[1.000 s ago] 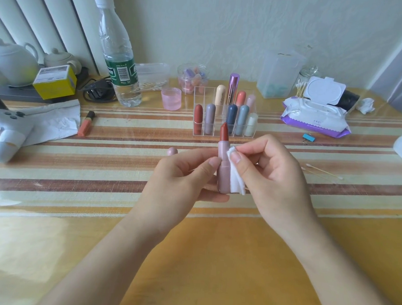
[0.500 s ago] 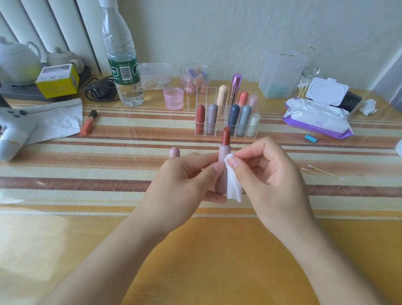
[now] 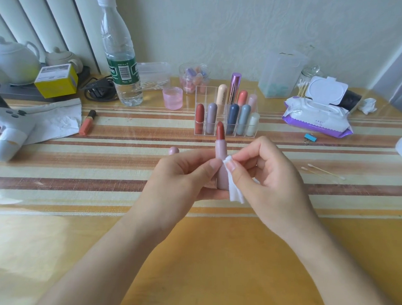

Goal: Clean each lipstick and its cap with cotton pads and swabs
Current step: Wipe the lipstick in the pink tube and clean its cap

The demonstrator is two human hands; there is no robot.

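An uncapped pink lipstick (image 3: 220,153) with a brick-red bullet stands upright in my left hand (image 3: 182,177), held around its lower barrel. My right hand (image 3: 266,176) pinches a folded white cotton pad (image 3: 234,191) against the right side of the barrel. The lipstick's pink cap (image 3: 173,150) stands on the table just behind my left hand, mostly hidden. A clear organiser (image 3: 225,114) behind holds several capped lipsticks. Two cotton swabs (image 3: 322,172) lie on the table to the right.
A water bottle (image 3: 121,55), a pink cup (image 3: 172,98), an orange lip tube (image 3: 88,122) and a game controller (image 3: 9,128) on tissue are at the left. A wet-wipe pack (image 3: 318,116), a swab jar (image 3: 307,81) and a blue clip (image 3: 310,137) sit at the right.
The pad in my right hand has slid down the lipstick barrel from near its collar to the lower part. Both hands stay close together over the table's middle.
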